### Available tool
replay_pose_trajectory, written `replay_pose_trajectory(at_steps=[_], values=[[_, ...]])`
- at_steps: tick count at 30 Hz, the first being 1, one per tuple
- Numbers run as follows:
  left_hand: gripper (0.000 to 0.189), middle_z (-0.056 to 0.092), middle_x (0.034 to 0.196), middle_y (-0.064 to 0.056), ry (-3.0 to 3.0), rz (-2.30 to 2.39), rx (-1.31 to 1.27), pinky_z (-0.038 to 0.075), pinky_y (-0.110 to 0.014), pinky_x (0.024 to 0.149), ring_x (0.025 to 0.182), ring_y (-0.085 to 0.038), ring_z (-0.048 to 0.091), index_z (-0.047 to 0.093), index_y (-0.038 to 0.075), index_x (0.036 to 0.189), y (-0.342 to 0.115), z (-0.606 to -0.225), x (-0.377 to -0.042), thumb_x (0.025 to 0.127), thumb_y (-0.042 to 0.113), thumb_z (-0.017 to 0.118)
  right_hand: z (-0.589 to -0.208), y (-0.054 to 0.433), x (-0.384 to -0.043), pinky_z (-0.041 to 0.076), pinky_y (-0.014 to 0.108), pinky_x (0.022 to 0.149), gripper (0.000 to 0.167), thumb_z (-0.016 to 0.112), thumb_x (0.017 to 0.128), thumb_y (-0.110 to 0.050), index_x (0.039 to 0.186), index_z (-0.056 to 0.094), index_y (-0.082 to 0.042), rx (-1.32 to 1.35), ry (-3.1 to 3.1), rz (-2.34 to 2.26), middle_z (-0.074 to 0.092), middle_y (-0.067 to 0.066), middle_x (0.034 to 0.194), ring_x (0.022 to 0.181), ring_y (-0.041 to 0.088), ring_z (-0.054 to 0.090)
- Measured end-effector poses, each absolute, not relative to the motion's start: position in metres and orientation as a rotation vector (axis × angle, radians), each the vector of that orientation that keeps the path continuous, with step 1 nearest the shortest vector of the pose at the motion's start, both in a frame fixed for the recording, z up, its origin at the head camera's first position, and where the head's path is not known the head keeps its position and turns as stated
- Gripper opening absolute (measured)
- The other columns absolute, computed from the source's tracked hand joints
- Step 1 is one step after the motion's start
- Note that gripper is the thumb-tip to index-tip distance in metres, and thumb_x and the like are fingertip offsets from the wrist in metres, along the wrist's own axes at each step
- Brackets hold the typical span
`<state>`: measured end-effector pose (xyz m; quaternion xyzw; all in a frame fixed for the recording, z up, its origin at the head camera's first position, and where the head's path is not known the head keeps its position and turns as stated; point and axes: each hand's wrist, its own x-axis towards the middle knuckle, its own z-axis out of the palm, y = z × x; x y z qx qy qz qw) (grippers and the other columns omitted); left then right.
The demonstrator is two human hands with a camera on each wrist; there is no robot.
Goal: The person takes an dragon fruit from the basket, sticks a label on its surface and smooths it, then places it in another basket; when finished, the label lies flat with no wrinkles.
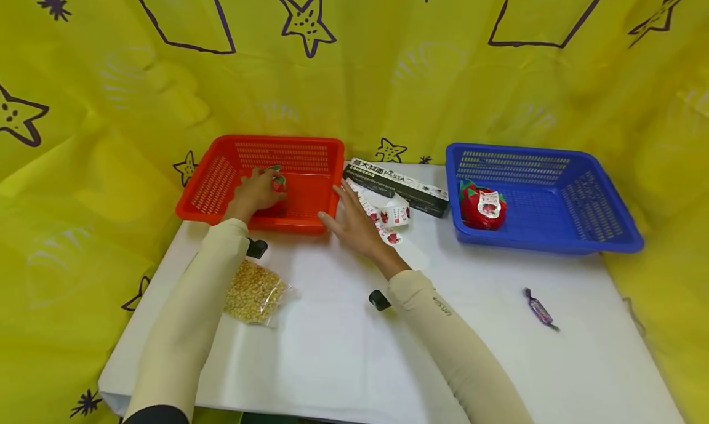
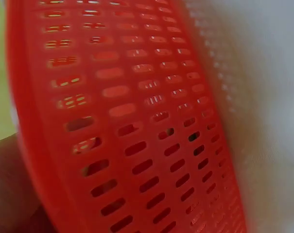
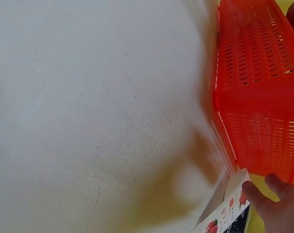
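In the head view, I have the left hand (image 1: 255, 193) down inside the red basket (image 1: 312, 193), its fingers curled around a red packet with a green top (image 1: 281, 179), mostly hidden beneath them; the right hand (image 1: 357, 224) is at the basket's right end, fingers fairly straight and spread by the rim, thumb at the near corner, gripping nothing that I can make out; I judge the step to be handling the packet while the right hand steadies the basket; to do it well, I would hold the packet by its body, spare the green top, and move it straight up or down, clear of the slotted walls; the label strip (image 1: 394, 216) and pasta box (image 1: 412, 191) lie just right of the basket, so a sideways shove there could disturb them.

In the left wrist view, the basket's slotted wall fills most of the picture, with part of a hand beyond the rim; I cannot judge the grip from here, so I would trust the head view.

In the right wrist view, the fingertips sit near the basket and the strip; I cannot tell how firmly they press; light, even pressure should stop the basket sliding or tipping.
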<state>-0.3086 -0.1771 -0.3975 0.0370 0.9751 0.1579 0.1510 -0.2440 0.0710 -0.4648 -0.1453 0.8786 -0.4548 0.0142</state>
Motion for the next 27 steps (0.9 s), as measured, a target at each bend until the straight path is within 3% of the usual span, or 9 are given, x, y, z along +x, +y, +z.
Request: replay_pose_trajectory(at_steps=[8,16,27], values=[[0.080,0.034,0.152,-0.042,2.760,0.448,-0.001,0.038,-0.072,0.111,0.138,-0.065,0.036,0.034,0.006,0.161,-0.183,-0.398,-0.305,0.097,0.042,0.067,-0.455,0.068,-0.237,0.027,0.062,0.126,0.082,0.060,0.104,-0.054,0.169,0.027,-0.015,-0.463,2.758,-1.267,0.005,-0.001,0.180,0.164,0.029,0.017],[0.071,0.040,0.150,-0.035,2.880,0.464,0.038,0.045,-0.070,0.102,0.135,-0.056,0.038,0.051,0.008,0.152,-0.181,-0.407,-0.305,0.091,0.038,0.073,-0.450,0.075,-0.232,0.027,0.062,0.126,0.082,0.057,0.105,-0.054,0.170,0.025,-0.014,-0.486,2.746,-1.221,0.006,-0.001,0.180,0.164,0.026,0.015],[0.073,0.041,0.149,-0.035,3.009,0.517,-0.023,0.049,-0.068,0.097,0.129,-0.055,0.043,0.053,0.005,0.151,-0.175,-0.414,-0.299,0.090,0.042,0.072,-0.440,0.090,-0.236,0.026,0.063,0.126,0.084,0.056,0.105,-0.059,0.172,0.018,-0.024,-0.546,2.676,-1.115,0.001,-0.010,0.179,0.165,0.025,0.015]])
